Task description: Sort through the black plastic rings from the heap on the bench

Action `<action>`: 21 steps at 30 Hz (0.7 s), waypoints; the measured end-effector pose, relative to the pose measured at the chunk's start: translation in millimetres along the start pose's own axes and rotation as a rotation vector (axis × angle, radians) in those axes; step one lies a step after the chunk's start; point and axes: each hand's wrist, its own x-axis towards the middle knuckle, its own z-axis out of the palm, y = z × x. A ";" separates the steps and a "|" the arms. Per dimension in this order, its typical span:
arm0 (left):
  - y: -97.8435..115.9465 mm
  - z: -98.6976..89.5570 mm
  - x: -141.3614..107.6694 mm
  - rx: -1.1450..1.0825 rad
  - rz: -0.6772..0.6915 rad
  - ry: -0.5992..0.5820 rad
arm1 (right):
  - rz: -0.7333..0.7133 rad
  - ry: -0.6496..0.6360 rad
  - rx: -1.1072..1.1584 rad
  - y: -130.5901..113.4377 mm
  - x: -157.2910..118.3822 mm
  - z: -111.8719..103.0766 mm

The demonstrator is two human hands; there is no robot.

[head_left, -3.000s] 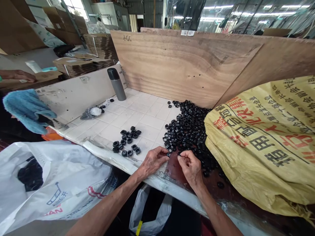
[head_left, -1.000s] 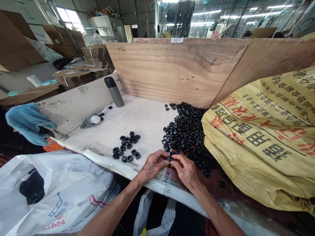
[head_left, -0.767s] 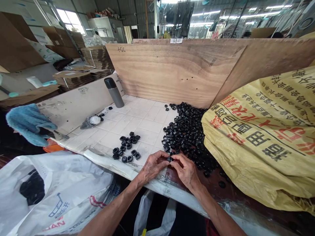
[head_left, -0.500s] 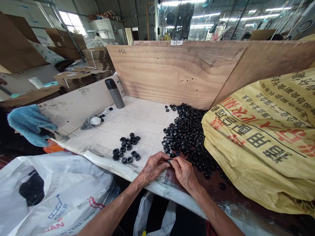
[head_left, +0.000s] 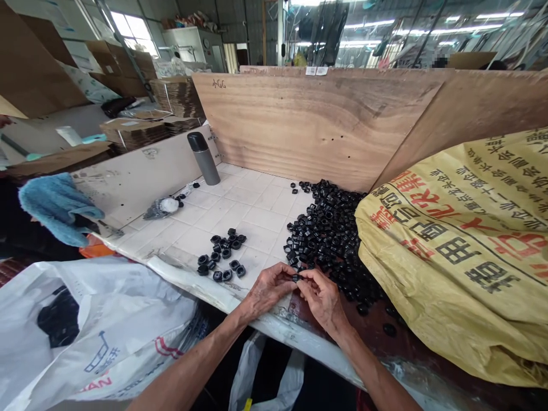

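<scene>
My left hand [head_left: 270, 290] and my right hand [head_left: 320, 297] meet at the table's front edge, fingertips pinched on one small black part [head_left: 296, 278] between them. Fingers hide much of that part. Just beyond my hands, a large heap of black ring-like parts [head_left: 329, 228] spreads over the tabletop and reaches the yellow sack [head_left: 445, 240] at the right. A smaller group of several black parts [head_left: 225, 251] lies to the left of my left hand on the white tiled surface [head_left: 257, 220].
A grey bottle [head_left: 205, 162] stands at the back left, near a small plastic bag [head_left: 161, 208]. A blue cloth [head_left: 57, 205] hangs over the left board. Behind the table rises a wooden panel [head_left: 308, 125]. A white sack [head_left: 128, 325] sits at the lower left.
The view has shifted slightly. The black part shows a little more between my fingertips; both hands keep nearly the same place and grip.
</scene>
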 end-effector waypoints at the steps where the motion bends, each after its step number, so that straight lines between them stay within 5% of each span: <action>1: 0.6 -0.1 0.0 -0.004 -0.001 0.006 | 0.006 0.000 0.020 1.6 -0.1 0.0; 21: -6.0 -5.8 -1.3 0.313 0.202 0.022 | -0.053 0.008 -0.138 3.0 0.3 2.2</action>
